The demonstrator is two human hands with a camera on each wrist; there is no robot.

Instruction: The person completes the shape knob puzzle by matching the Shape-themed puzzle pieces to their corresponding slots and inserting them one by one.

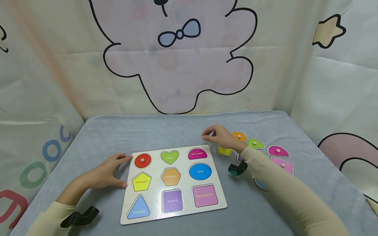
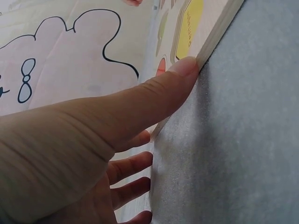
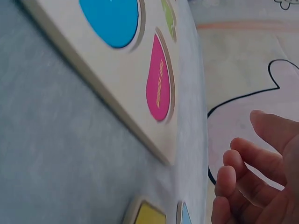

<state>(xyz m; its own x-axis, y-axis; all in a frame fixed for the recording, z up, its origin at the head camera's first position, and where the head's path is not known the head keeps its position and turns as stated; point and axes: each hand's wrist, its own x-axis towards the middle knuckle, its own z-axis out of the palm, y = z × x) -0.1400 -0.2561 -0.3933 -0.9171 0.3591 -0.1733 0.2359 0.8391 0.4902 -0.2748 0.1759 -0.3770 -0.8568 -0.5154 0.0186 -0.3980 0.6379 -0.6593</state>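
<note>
A white wooden shape puzzle board [image 1: 183,147] lies on the table, its recesses printed with coloured shapes and names. In its far left recess sits a red round piece [image 1: 138,163] with a knob. My left hand [image 1: 101,172] rests at the board's left edge; in the left wrist view the thumb [image 2: 184,67] touches the rim, and the other fingers are extended. Past the far right corner my right hand [image 1: 221,137] hovers, its fingers loosely bent and holding nothing. Nearest it are a blue piece [image 3: 186,215], partly hidden, and a yellow pentagon piece [image 1: 225,151].
Right of the board lie more knobbed pieces: an orange hexagon [image 1: 240,135], a green heart [image 1: 256,144], a magenta half round [image 1: 279,151] and a pink rectangle [image 1: 285,165]. A purple piece [image 1: 239,158] and a blue piece [image 1: 260,184] are partly covered by the right arm.
</note>
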